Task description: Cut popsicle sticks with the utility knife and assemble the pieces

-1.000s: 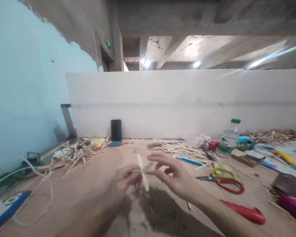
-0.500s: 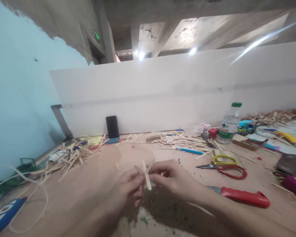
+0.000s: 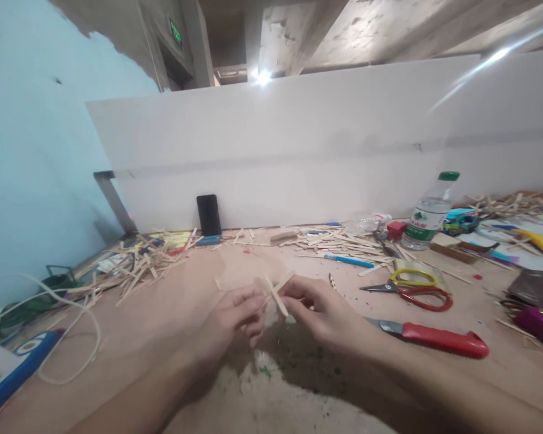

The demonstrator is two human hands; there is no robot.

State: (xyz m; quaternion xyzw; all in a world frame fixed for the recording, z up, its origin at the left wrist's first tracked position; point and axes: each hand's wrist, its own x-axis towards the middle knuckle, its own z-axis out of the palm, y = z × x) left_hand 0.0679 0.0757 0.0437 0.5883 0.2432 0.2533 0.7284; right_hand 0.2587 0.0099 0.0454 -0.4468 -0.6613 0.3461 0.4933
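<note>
Small pale wooden sticks [image 3: 277,296], crossed over each other, are held up between my two hands above the table. My right hand [image 3: 311,306] pinches them from the right, thumb and fingers closed near the crossing. On the left, my left hand [image 3: 241,311] has its thumb and forefinger pressed together at the left side of the sticks, its other fingers curled below. How the sticks are joined is too blurred to tell.
Scissors [image 3: 409,290] and a red-handled knife [image 3: 443,339] lie right of my hands. Behind are a blue pen [image 3: 349,261], stick piles [image 3: 339,246], a bottle [image 3: 428,220] and a phone [image 3: 209,215]. A white cable [image 3: 95,337] loops at the left.
The view has tipped down a little. The crossed sticks have turned, the front one now slanting more towards my right hand. My left fingers have shifted slightly up and away from the crossing.
</note>
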